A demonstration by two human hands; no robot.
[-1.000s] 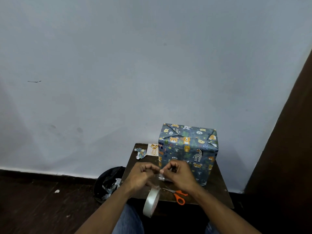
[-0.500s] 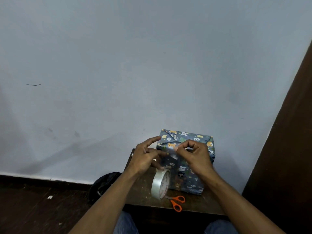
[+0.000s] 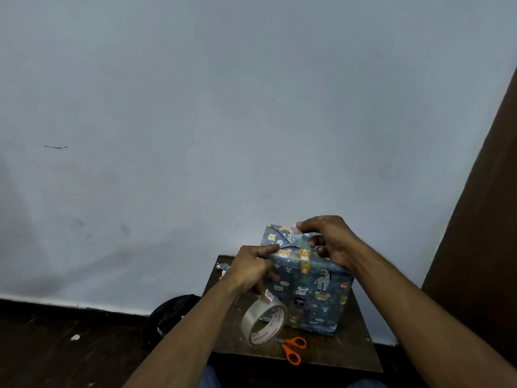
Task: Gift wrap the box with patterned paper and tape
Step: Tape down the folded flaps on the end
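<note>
Now both hands have risen to the wrapped box (image 3: 307, 278) on the counter (image 3: 355, 348): right hand (image 3: 333, 242) pinches a tape strip (image 3: 296, 230) over the top fold, left hand (image 3: 251, 268) presses beside it, tape roll (image 3: 264, 322) dangling.

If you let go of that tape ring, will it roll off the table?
Probably. The tape roll is a round hoop held above the table by the left hand, so it could land on edge and roll. It looks hollow and light. The scissors might stop it.

Tape roll (image 3: 263, 321) core print unreadable.
</note>
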